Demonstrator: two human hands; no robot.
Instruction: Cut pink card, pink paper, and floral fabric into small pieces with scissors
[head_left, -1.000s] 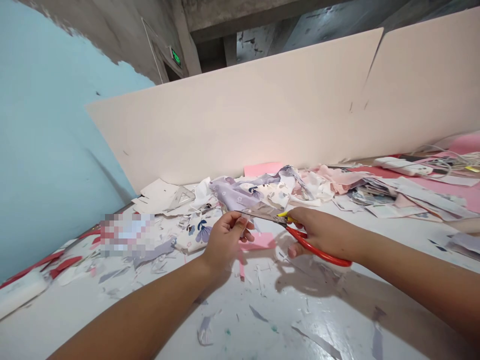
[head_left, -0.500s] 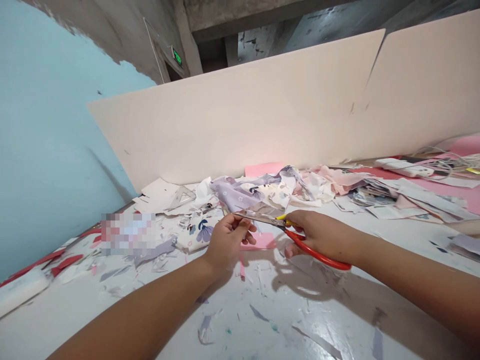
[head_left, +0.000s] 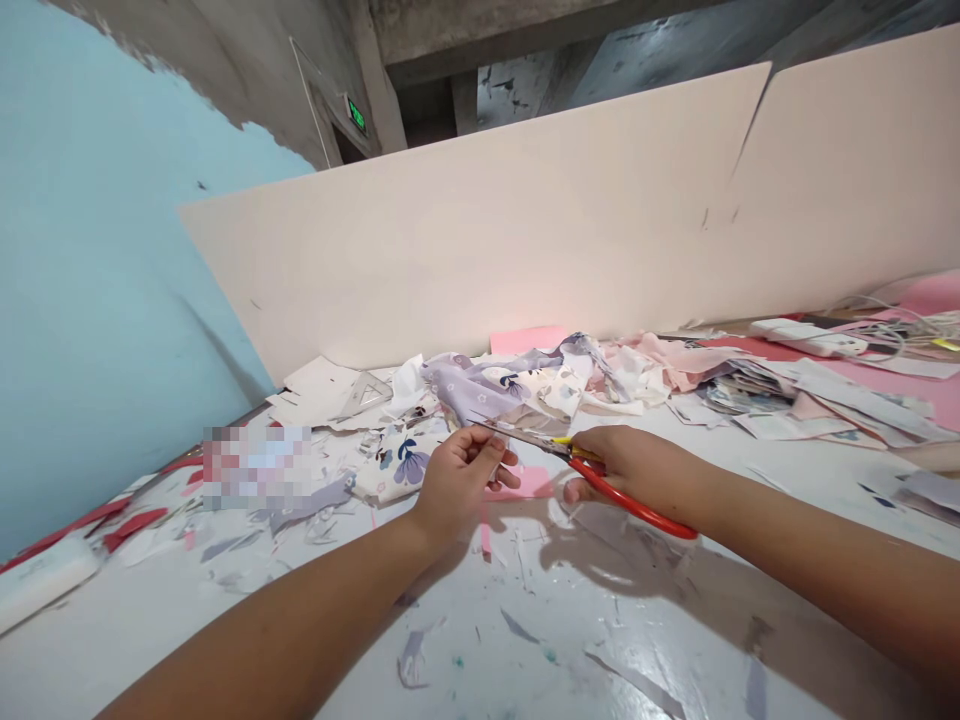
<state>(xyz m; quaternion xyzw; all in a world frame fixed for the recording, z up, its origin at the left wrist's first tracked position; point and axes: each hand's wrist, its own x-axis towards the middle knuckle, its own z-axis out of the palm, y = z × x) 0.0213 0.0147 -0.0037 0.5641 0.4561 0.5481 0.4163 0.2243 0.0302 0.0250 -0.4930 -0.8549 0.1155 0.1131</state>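
Observation:
My right hand (head_left: 637, 468) grips red-handled scissors (head_left: 600, 483) whose blades point left towards my left hand. My left hand (head_left: 457, 478) pinches the edge of a small piece of fabric (head_left: 517, 432) that lies between the blades. Both hands hover just above the white table (head_left: 525, 640), in front of a heap of floral and lilac fabric scraps (head_left: 510, 385). A pink scrap (head_left: 525, 485) lies on the table under the hands.
A tall beige board (head_left: 525, 220) stands along the back of the table. White paper pieces and a clear set square (head_left: 364, 392) lie at the left. Pink cloth, printed sheets and a white power strip (head_left: 802, 335) with cables fill the right. Small offcuts litter the table.
The scissor blades have closed a little on the fabric piece. Both hands stay almost where they were, with my left hand shifted slightly right.

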